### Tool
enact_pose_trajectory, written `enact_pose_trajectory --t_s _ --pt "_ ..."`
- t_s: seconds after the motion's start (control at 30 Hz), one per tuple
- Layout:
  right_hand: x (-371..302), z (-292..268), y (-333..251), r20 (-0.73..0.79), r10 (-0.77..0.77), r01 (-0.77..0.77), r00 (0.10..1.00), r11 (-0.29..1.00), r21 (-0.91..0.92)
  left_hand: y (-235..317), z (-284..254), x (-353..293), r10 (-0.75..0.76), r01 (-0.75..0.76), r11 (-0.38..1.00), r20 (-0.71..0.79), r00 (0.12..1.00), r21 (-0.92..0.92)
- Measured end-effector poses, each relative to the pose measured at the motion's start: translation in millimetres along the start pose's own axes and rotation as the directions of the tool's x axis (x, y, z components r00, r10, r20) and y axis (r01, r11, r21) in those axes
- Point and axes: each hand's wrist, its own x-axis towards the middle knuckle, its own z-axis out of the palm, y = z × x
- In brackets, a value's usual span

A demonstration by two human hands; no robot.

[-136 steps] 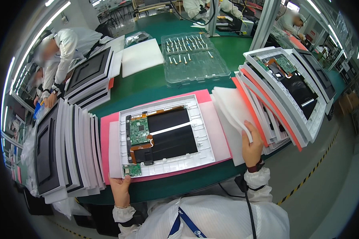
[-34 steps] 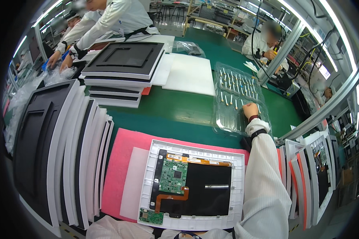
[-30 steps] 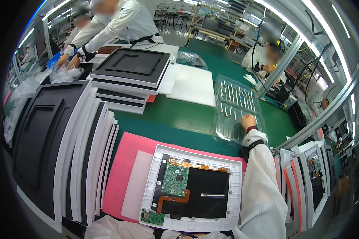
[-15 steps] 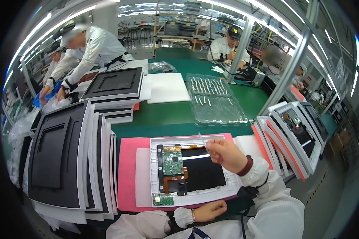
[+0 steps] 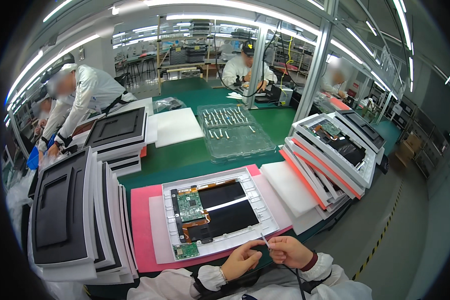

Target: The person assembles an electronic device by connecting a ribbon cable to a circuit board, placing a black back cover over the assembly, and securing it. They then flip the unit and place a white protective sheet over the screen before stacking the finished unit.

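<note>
Near the table's front edge, my right hand pinches a small narrow white strip between thumb and fingertips, its end pointing up. Beside it, my left hand has its index finger stretched to the strip, thumb apart; whether the finger touches it I cannot tell. Just beyond both hands lies a white display housing with a black panel. A green circuit board, an orange flex cable and a smaller green board sit at its left side.
Pink foam and white foam lie beneath the housing. Stacked black-and-white panels stand at left; more housings are piled at right. A clear tray of white strips lies beyond. Co-workers stand at far left and sit behind.
My right hand has come down from above the housing to the front edge with the strip. My left hand has extended its index finger toward it. The view has swung right.
</note>
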Motion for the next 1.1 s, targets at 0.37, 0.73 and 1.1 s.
enact_pose_trajectory --t_s 0.37,0.73,1.1 --pt "8 -29 39 0.215 0.129 -0.17 0.968 0.969 0.182 4 -4 -3 -0.11 0.111 0.994 0.059 0.992 -0.011" --pt "23 -33 55 0.35 0.131 -0.248 0.928 0.916 0.315 3 -9 0 -0.107 0.107 0.994 0.043 0.993 0.014" --pt "13 -22 36 0.234 0.058 -0.058 0.97 0.998 -0.005 -6 -17 1 -0.117 0.114 0.99 -0.03 0.993 -0.087"
